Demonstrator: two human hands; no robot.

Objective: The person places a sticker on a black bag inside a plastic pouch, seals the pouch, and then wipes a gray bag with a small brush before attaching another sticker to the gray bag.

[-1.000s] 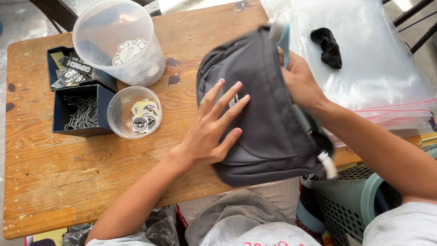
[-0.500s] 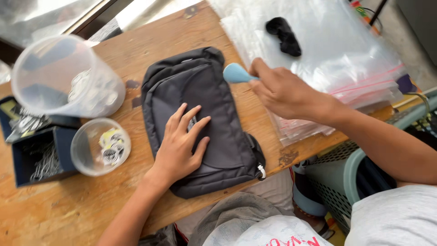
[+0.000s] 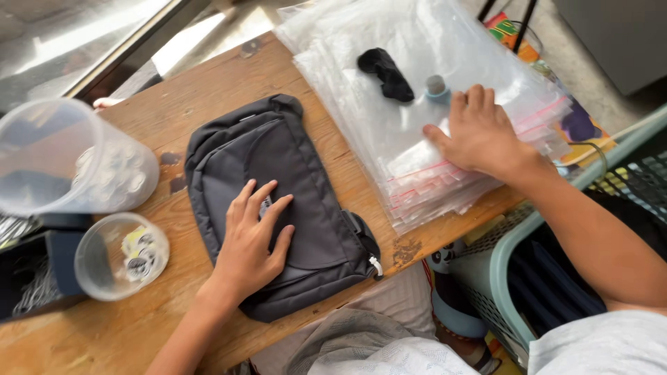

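Grey fabric of the sling bag (image 3: 278, 201) is lying near the table's (image 3: 208, 90) front edge, the left hand (image 3: 253, 239) pressing on it, fingers open. The right hand (image 3: 479, 132) is resting flat, gripping nothing, on the zip bags (image 3: 417, 90) at the right edge, probably picking one; peeling off a single sheet needs a pinch.

right hand (image 3: 479, 132): released blue tool (image 3: 436, 87) | now flat on plastic bags (image 3: 445, 173) | off bag (image 3: 278, 201)
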